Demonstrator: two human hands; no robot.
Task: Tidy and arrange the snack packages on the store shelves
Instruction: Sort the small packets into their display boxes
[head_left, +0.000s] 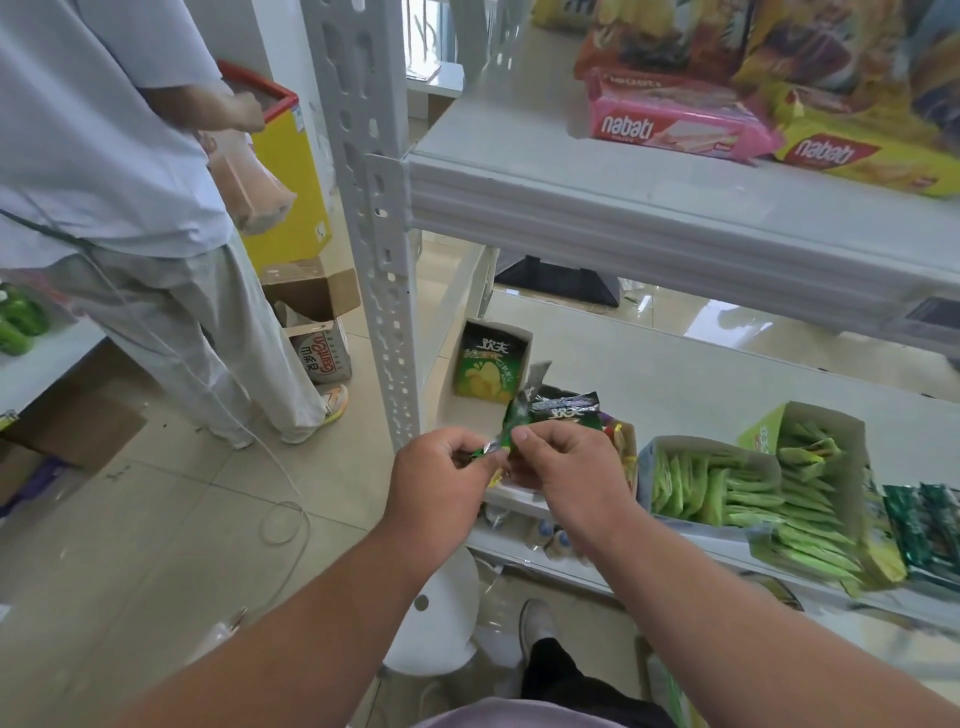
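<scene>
My left hand (441, 478) and my right hand (558, 467) pinch one small green snack packet (511, 423) between them, held just in front of the lower shelf (649, 374). Behind the packet stands an open display box (488, 364) with a green front, nearly empty. A dark packet (566, 402) lies on more packets right behind my right hand. Further right, two open boxes (711, 478) hold several light green packets. On the upper shelf (571, 182) lie a pink wafer package (675, 122) and a yellow wafer package (857, 156).
A white perforated shelf post (374, 208) rises left of my hands. A person in light clothes (130, 208) stands at the left in the aisle, holding a bag. Cardboard boxes (317, 322) sit on the tiled floor behind them. A white stool (436, 618) stands below my arms.
</scene>
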